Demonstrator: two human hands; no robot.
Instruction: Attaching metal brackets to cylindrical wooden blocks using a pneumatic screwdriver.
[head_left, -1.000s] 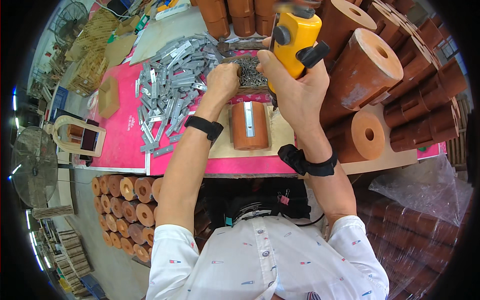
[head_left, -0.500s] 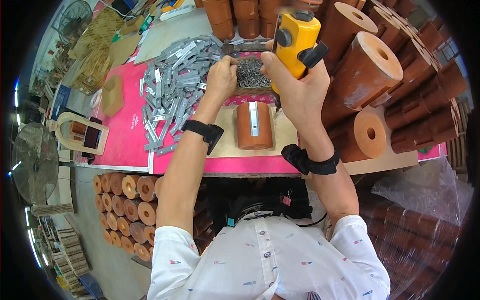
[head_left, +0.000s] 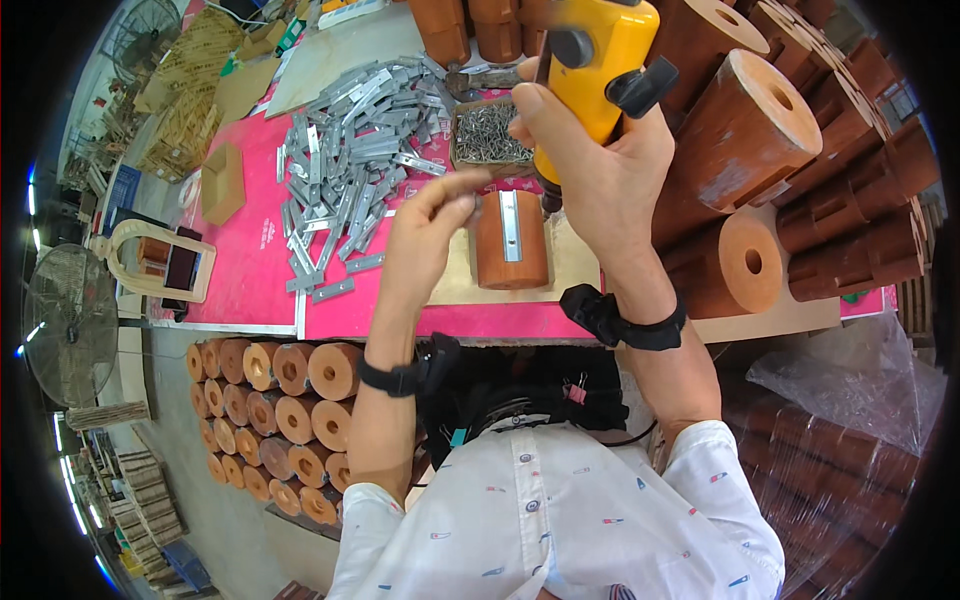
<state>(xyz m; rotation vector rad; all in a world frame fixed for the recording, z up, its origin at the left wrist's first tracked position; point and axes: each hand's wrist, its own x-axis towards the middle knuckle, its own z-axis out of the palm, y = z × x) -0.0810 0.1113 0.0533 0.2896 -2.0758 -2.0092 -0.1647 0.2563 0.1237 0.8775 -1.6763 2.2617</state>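
Observation:
In my right hand (head_left: 620, 175) is a yellow power screwdriver (head_left: 600, 70), its tip pointing down just beyond the right side of a short reddish-brown wooden cylinder (head_left: 492, 265). The cylinder lies on a tan board (head_left: 572, 262), and a silver metal strip with holes (head_left: 511, 225) runs along its top. My left hand (head_left: 430, 232) hovers at the cylinder's left side, thumb and fingers brought together. Whatever they pinch is too small to make out. Behind the cylinder stands a box of small screws (head_left: 492, 135), and a loose heap of metal strips (head_left: 350, 150) spreads to the left.
Tall brown wooden cylinders (head_left: 755, 130) crowd the right side of the pink-covered table (head_left: 245, 270). An open cardboard box (head_left: 222, 188) and a cream-framed stand (head_left: 155, 260) are at the left. Below the table are stacked cylinders (head_left: 290, 420) and plastic wrap (head_left: 850, 385).
My left hand has come back from the screw box toward me, down to the wooden cylinder. My right hand keeps hold of the power screwdriver, shifted only slightly.

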